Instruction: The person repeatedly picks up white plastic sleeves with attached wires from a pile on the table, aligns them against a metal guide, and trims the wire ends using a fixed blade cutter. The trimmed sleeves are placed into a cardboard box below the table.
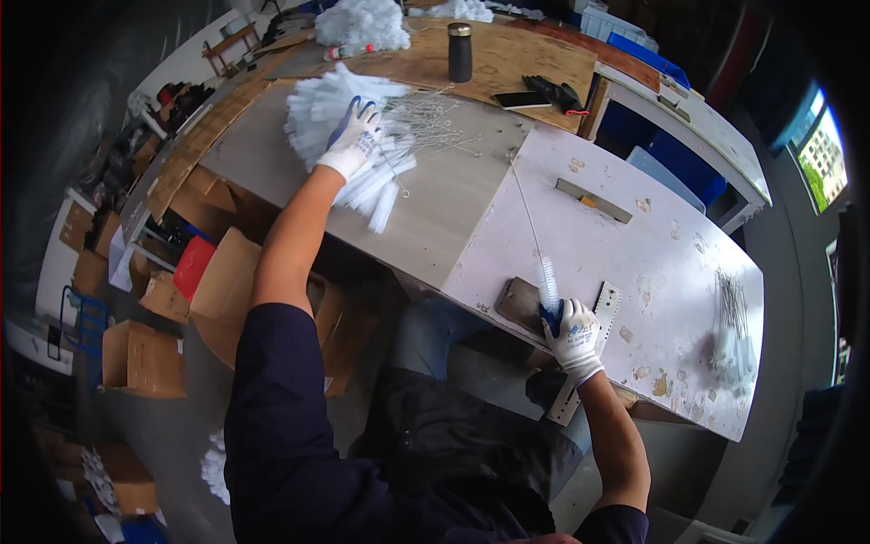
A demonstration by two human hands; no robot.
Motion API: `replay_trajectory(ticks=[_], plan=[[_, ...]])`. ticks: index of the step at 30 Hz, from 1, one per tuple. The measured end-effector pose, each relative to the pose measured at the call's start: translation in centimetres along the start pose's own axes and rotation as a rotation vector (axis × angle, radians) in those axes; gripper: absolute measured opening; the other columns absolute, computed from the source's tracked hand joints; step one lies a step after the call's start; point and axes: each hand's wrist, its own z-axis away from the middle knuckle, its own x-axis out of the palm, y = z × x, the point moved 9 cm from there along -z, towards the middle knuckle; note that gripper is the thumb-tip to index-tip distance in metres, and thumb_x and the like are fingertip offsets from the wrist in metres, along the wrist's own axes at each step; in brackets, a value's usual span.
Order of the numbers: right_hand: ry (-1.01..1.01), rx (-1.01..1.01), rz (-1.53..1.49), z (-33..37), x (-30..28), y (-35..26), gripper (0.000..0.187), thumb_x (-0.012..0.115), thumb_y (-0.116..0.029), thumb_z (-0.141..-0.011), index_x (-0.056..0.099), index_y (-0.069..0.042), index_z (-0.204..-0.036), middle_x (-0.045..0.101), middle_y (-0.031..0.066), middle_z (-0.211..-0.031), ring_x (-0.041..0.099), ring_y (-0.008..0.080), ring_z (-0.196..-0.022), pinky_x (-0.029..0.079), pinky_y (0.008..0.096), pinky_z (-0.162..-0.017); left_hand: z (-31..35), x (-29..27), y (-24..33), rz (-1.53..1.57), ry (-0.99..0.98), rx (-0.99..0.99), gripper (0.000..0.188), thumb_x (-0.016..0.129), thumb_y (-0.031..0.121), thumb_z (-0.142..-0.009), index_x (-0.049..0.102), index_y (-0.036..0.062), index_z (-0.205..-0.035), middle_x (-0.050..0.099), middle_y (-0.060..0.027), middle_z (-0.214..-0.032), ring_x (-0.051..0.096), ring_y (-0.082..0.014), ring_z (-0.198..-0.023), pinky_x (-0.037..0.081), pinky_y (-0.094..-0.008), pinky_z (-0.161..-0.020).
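My right hand (574, 334), in a white glove with blue fingertips, grips the bristle end of a bottle brush (547, 281). Its thin wire stem slants up and away across the table, ending in a small loop. Beside that hand lie a dark flat block (520, 306) and a perforated metal strip (609, 304) at the near edge. My left hand (355, 136), gloved alike, rests with fingers apart on a heap of white bottle brushes (313, 113). Wire stems (435, 122) with looped ends fan out to the right of that heap.
More brushes (732, 354) lie at the table's right end. A metal bar (594, 200) sits mid-table. Farther back stand a dark tumbler (459, 54), a phone (522, 100), a black glove (555, 91) and a white fluffy pile (362, 23). Cardboard boxes (145, 360) stand at the left.
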Motion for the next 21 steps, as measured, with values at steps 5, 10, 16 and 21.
replay_trajectory(ticks=[5,10,16,21], plan=[[-0.024,0.014,-0.022,-0.1,0.0,0.1,0.04,0.077,-0.031,-0.077,0.061,-0.004,-0.101,0.064,0.0152,-0.097,0.065,0.0348,-0.092,0.052,0.0466,-0.081,-0.9,-2.9,-1.1,-0.07,0.16,0.056,0.028,0.05,0.021,-0.096,0.067,0.0147,-0.118,0.06,-0.0101,-0.135,0.044,-0.0294,-0.139,0.02,-0.0606,-0.121],[0.105,0.08,-0.07,1.1,-1.7,2.1,0.037,0.073,-0.03,-0.08,0.06,-0.004,-0.103,0.065,0.0156,-0.096,0.065,0.036,-0.089,0.052,0.0471,-0.078,-0.3,-14.9,0.9,0.461,0.434,-0.103,0.021,0.058,0.019,-0.092,0.066,0.0129,-0.11,0.067,-0.0123,-0.107,0.061,-0.0317,-0.114,0.045,-0.0513,-0.102],[0.259,0.249,-0.401,1.0,-1.7,4.4,0.024,0.067,-0.027,-0.089,0.058,-0.006,-0.096,0.067,0.018,-0.095,0.067,0.0392,-0.09,0.052,0.0484,-0.079,0.9,-13.0,18.7,1.37,0.056,-0.243,0.029,0.056,0.022,-0.096,0.068,0.0055,-0.116,0.073,-0.0184,-0.1,0.07,-0.037,-0.089,0.054,-0.0481,-0.081],[0.457,0.568,-0.614,5.3,-4.7,10.0,0.018,0.066,-0.02,-0.091,0.058,-0.006,-0.101,0.066,0.0221,-0.089,0.066,0.0437,-0.087,0.051,0.0503,-0.076,1.0,-12.2,24.2,1.369,0.081,-0.28,0.03,0.055,0.019,-0.096,0.069,0.0043,-0.118,0.073,-0.0149,-0.093,0.071,-0.0248,-0.079,0.055,-0.0395,-0.077]])
